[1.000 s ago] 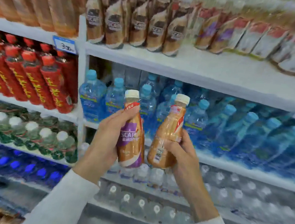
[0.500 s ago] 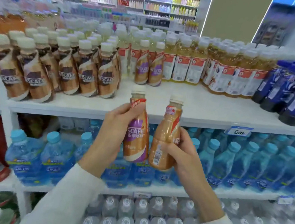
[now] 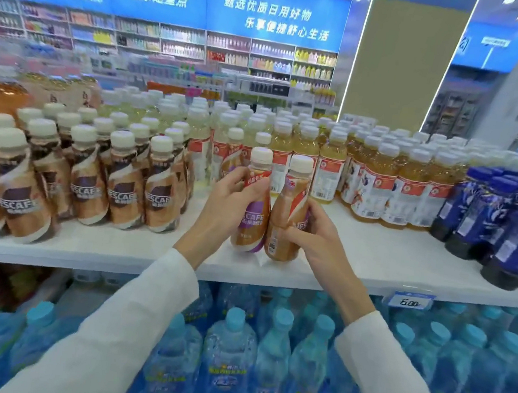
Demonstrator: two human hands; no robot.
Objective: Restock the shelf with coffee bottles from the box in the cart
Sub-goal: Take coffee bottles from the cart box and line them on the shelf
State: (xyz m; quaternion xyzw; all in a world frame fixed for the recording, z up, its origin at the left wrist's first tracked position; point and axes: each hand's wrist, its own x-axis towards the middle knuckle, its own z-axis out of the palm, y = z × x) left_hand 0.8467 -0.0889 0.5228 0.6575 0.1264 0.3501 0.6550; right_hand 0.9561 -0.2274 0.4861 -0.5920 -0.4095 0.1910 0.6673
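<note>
My left hand grips a coffee bottle with a purple label and a cream cap. A second coffee bottle, tan with a barcode facing me, is in my right hand. The two bottles touch side by side, their bases at the front part of the white top shelf. Two matching coffee bottles stand further back in the same lane. A block of brown coffee bottles fills the shelf to the left. The cart and box are out of view.
Yellow tea bottles stand right of the gap, dark blue bottles at the far right. Blue-capped water bottles fill the shelf below, under a price tag. Store aisles and blue banners lie beyond.
My view has swung up from the lower shelves to the top shelf. Both hands have carried the two bottles up and forward, down to the shelf's front area.
</note>
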